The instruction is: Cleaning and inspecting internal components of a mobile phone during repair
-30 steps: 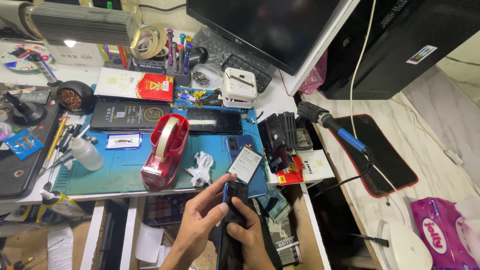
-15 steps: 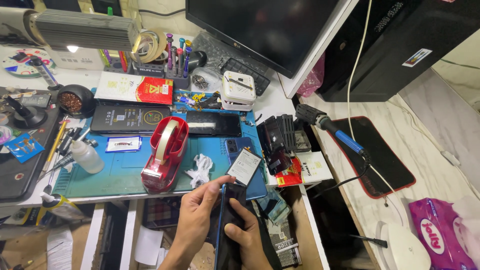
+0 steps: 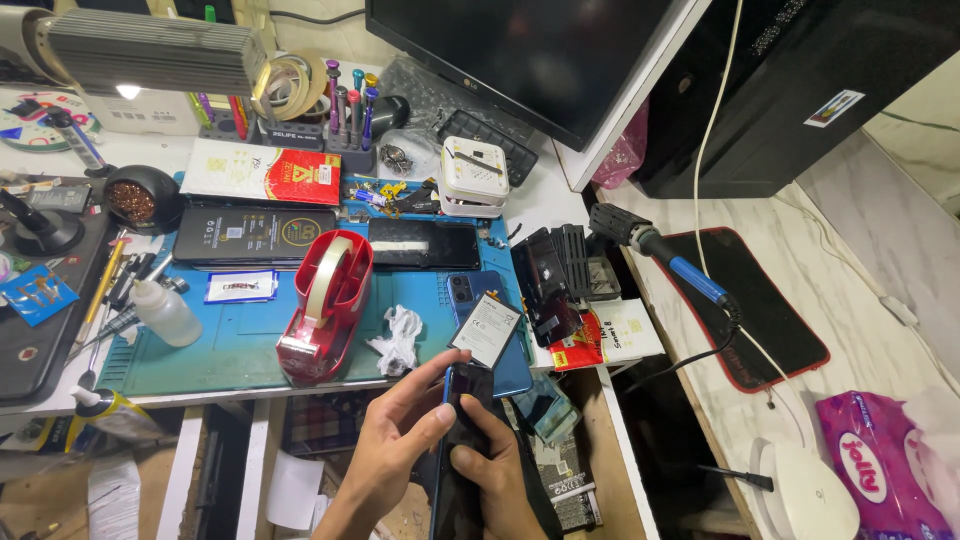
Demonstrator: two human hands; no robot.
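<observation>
1. The dark phone [image 3: 462, 455] runs off the bottom edge; its lower part is out of view.
2. Both wrists are cut by that edge.
3. The right hand [image 3: 497, 478] covers the phone's right side.
4. The monitor [image 3: 520, 50] is cropped at the top.

Blue work mat [image 3: 240, 345] is the landmark. On it: red tape dispenser [image 3: 325, 305], crumpled white tissue [image 3: 398, 338], small squeeze bottle [image 3: 165, 312] at its left edge. Right of it: soldering iron [image 3: 665, 258]. Behind it: dark monitor [image 3: 520, 55].
</observation>
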